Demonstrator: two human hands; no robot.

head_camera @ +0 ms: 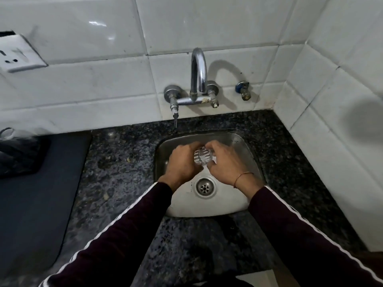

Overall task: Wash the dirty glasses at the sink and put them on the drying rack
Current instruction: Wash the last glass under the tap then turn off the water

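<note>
A small ribbed clear glass (203, 155) is held over the steel sink (246, 150), below the chrome faucet (198, 73). My left hand (182, 162) wraps around its left side with curled fingers. From the right, my right hand (224, 162) grips the glass, fingers curled over its top and bottom. Most of the glass is hidden between the two hands. I cannot tell whether water is running from the spout.
The sink drain (205, 187) lies just below my hands. Dark speckled granite counter (120, 172) surrounds the sink. A dark mat (35, 204) covers the counter at left, with a dark rack or tray (18, 156) on it. White tiled walls stand behind and at right.
</note>
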